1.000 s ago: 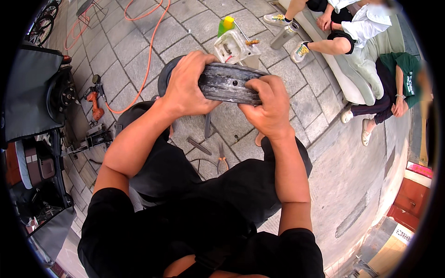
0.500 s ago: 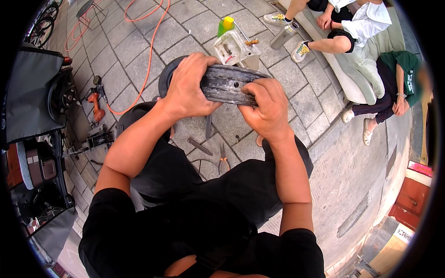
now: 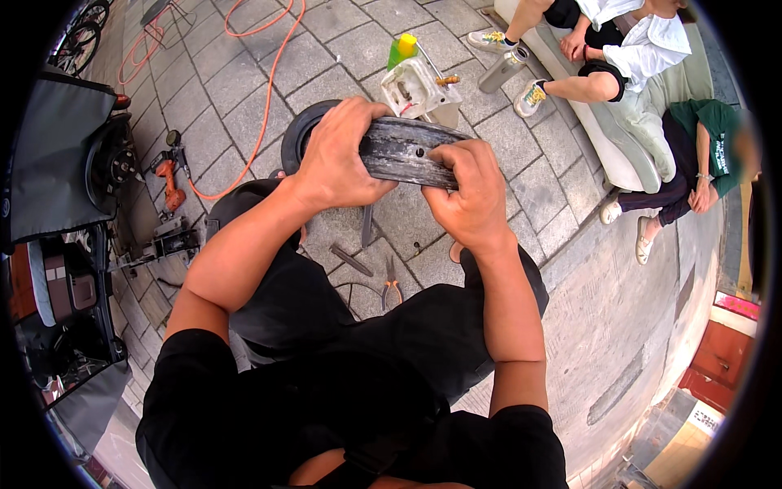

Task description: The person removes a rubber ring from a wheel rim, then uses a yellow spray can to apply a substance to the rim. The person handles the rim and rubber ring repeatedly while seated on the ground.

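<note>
Between both hands I hold a small wheel rim [image 3: 399,152] in front of my knees. Its outer band is black, scuffed and greyish, with a round hole near the middle. At its left end shows a black rubber tyre [image 3: 295,134]; how it sits on the rim is hidden by my hand. My left hand [image 3: 340,155] wraps over the left part, fingers across the top and thumb below. At the other end my right hand [image 3: 472,191] grips with curled fingers and thumb. On the paving below lie orange-handled pliers [image 3: 392,285], a short dark metal bar [image 3: 352,259] and a flat bar [image 3: 367,226].
Beyond the wheel stand a white plastic container [image 3: 406,85], a green bottle with a yellow cap [image 3: 405,49] and a metal flask [image 3: 503,69]. An orange hose [image 3: 266,114] runs leftward to an orange power tool [image 3: 169,183]. Two people sit on a pale couch [image 3: 599,147] at the right.
Both hands keep their grip on the rim. The wheel has turned very slightly, with the hole a little further right. The whole view has shifted slightly.
</note>
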`<state>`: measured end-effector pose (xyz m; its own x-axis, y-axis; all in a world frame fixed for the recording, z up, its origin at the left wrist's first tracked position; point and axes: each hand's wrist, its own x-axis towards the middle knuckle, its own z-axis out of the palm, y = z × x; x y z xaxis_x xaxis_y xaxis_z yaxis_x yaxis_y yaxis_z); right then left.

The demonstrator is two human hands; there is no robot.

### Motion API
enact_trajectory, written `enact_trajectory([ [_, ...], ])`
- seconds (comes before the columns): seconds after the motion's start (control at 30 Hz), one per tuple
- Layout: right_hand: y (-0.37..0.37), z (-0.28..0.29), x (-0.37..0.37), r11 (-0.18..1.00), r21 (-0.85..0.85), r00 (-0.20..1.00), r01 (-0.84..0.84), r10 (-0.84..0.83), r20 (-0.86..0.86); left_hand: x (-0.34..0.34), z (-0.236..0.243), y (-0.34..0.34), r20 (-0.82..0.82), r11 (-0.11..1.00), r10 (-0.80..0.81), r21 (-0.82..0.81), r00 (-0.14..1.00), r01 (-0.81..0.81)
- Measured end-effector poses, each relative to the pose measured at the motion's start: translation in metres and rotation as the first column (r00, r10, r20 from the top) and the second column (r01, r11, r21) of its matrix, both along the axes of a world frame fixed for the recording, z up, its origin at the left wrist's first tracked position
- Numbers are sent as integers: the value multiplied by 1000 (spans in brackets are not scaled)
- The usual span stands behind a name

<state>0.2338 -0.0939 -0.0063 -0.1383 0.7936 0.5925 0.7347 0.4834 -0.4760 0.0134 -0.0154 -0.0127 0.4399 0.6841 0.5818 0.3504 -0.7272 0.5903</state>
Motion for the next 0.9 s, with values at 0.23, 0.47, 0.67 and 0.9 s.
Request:
enact_trajectory([
  [0.23, -1, -1, 0, 1000, -2, 999, 7, -7, -51, 1, -2, 0, -9, 999, 2, -46, 1000, -2],
  [0.47, 0, -4, 8, 997, 37, 996, -65, 62, 69, 1, 2, -1, -30, 1000, 1, -31, 1000, -2],
  [0.67, 1, 4, 11, 994, 5, 983, -107, 105, 151, -3, 1, 0, -29, 999, -11, -53, 1000, 10],
  [0.9, 2, 5, 14, 995, 37, 981, -88, 80, 175, -5, -4, 0, -11, 987, -3, -161, 1000, 1],
])
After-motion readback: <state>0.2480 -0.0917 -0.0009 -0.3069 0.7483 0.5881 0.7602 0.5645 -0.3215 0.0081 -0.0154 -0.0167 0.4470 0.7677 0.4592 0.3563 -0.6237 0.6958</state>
